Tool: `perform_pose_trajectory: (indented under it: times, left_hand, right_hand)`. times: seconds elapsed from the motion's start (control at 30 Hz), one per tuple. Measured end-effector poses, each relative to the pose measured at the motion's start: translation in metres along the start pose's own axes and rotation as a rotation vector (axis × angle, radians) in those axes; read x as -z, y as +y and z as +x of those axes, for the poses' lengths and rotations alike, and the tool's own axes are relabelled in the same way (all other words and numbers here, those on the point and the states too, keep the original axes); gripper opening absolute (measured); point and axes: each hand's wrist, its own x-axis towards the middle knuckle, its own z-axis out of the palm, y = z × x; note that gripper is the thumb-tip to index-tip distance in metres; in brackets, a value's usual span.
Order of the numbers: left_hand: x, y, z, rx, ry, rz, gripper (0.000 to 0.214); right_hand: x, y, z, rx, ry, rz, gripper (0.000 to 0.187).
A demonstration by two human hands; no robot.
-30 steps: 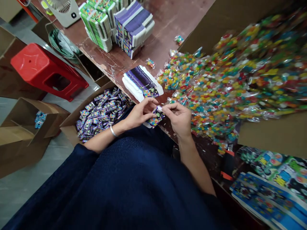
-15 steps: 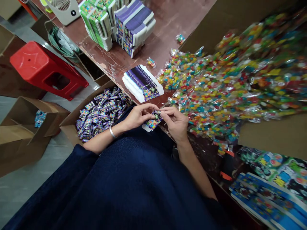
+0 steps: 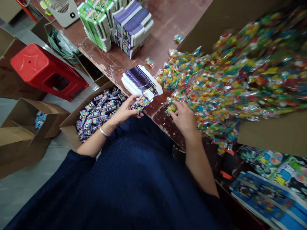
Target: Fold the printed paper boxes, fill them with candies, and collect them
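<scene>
At the near edge of the table (image 3: 165, 19), the left hand (image 3: 127, 110) has its thumb and fingers closed on a small purple box (image 3: 141, 103), whose white flap stands out at the far end. The right hand (image 3: 185, 116) has its fingers bent and slightly parted, with a packet (image 3: 171, 108) of sweets at the tips; I cannot tell if it is gripped. This packet is at the near side of a large heap (image 3: 216, 80) of similar packets, which spreads to the right over cardboard. Just beyond the box lie flat cartons (image 3: 140, 78), purple and white. The table is reddish brown, shiny, with its paint scratched and worn along the edge. Farther on it stand a green bundle (image 3: 94, 27), a purple bundle (image 3: 131, 27) and a white fan (image 3: 63, 11). To the right are a cutter (image 3: 227, 164) and blue sheets (image 3: 266, 198). Below the left arm, an open case (image 3: 69, 129) contains many purple boxes (image 3: 100, 111). On the grey floor (image 3: 51, 159) there are a red stool (image 3: 32, 65) and more brown cases.
</scene>
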Motion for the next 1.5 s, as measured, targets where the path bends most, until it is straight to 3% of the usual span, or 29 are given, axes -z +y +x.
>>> perform_pose_trajectory:
  times: [0.07, 0.17, 0.3, 0.37, 0.53, 0.7, 0.83, 0.97, 1.17, 1.3, 1.37, 1.5]
  left_hand:
    - [-0.005, -0.005, 0.003, -0.021, -0.056, 0.068, 0.063]
    - [-0.014, -0.01, 0.008, -0.085, -0.04, 0.316, 0.049]
    - [-0.028, -0.007, 0.009, -0.14, -0.067, 0.567, 0.036]
    - [-0.035, -0.004, 0.008, -0.147, -0.11, 0.587, 0.034]
    - [-0.048, -0.001, 0.01, -0.156, -0.137, 0.48, 0.032]
    - [-0.058, -0.01, 0.012, -0.186, -0.069, 0.157, 0.045]
    - [-0.063, -0.01, 0.012, -0.216, -0.017, 0.041, 0.071]
    - [-0.065, -0.007, 0.014, -0.221, -0.075, 0.026, 0.063]
    - [-0.066, -0.014, 0.019, -0.189, -0.145, 0.006, 0.056]
    - [-0.066, -0.018, 0.022, -0.185, -0.091, -0.016, 0.06]
    - [-0.066, -0.017, 0.022, -0.175, -0.059, -0.042, 0.063]
    - [-0.066, -0.014, 0.018, -0.169, -0.025, -0.025, 0.061]
  right_hand:
    - [-0.004, 0.001, -0.002, -0.027, 0.014, 0.061, 0.026]
    - [0.001, -0.007, -0.005, -0.111, 0.092, 0.257, 0.021]
    - [0.022, -0.034, -0.006, -0.175, 0.309, 0.509, 0.027]
    - [0.029, -0.05, -0.005, -0.161, 0.311, 0.548, 0.024]
    - [0.028, -0.073, -0.002, -0.125, 0.143, 0.483, 0.014]
    - [0.022, -0.073, 0.001, 0.041, 0.165, 0.295, 0.017]
    - [0.012, -0.067, -0.006, -0.008, 0.107, 0.488, 0.022]
    - [-0.005, -0.064, -0.016, -0.158, 0.163, 0.742, 0.034]
    - [-0.016, -0.063, -0.022, -0.135, 0.169, 0.68, 0.02]
    - [-0.019, -0.068, -0.02, -0.1, 0.257, 0.672, 0.019]
    - [-0.019, -0.071, -0.018, -0.111, 0.304, 0.69, 0.027]
    - [-0.013, -0.075, -0.011, -0.103, 0.259, 0.764, 0.024]
